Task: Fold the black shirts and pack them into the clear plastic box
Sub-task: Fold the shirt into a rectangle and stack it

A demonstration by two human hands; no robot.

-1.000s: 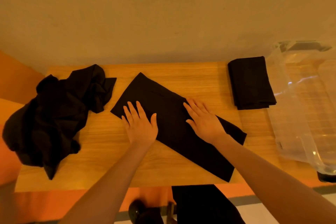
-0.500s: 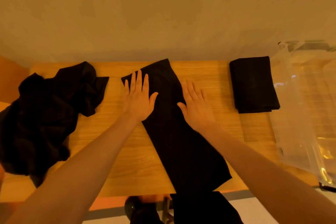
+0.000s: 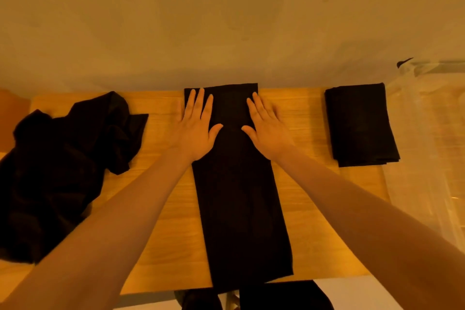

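Note:
A black shirt folded into a long narrow strip point(image 3: 241, 204) lies straight down the middle of the wooden table point(image 3: 166, 246), from the far edge to the near edge. My left hand point(image 3: 195, 128) lies flat, fingers straight, on the strip's far left part. My right hand point(image 3: 266, 128) presses flat on its far right part. A folded black shirt point(image 3: 359, 124) sits at the right end of the table. The clear plastic box point(image 3: 427, 138) stands just right of it. A crumpled heap of black shirts point(image 3: 63, 163) lies at the left end.
A plain wall rises directly behind the table's far edge. The heap spills over the table's left edge. Below the near edge, dark objects show on the floor.
The long strip has swung from a diagonal to lie straight, perpendicular to the table's front edge. Both hands slid away from me with it, toward its far end.

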